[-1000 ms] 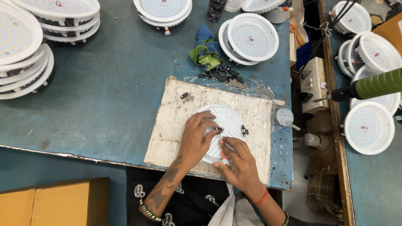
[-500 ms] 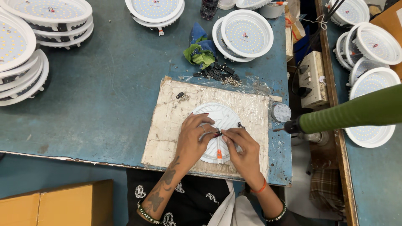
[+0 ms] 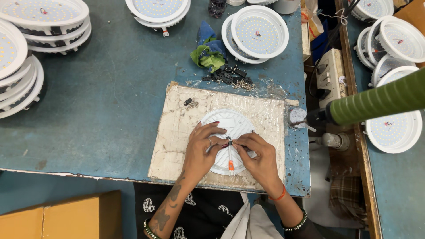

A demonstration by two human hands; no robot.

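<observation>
A round white light housing (image 3: 230, 126) lies face down on a worn, tape-covered work board (image 3: 177, 132). My left hand (image 3: 201, 152) rests on its left side, fingertips meeting at the centre. My right hand (image 3: 259, 157) comes in from the right and pinches a small part at the same spot, where red and white wires with an orange connector (image 3: 230, 164) run toward me. What the fingertips hold is too small to name.
Stacks of white LED light discs sit at far left (image 3: 17, 66), top centre (image 3: 159, 9), centre right (image 3: 259, 31) and on the right bench (image 3: 394, 128). Small screws and black clips (image 3: 230, 79), a green-blue rag (image 3: 208, 55), a switchboard (image 3: 330, 73), a green ribbed tool handle (image 3: 380, 99).
The view has shifted slightly. Both hands drew together at the housing's centre; the green tool handle swung further into view from the right.
</observation>
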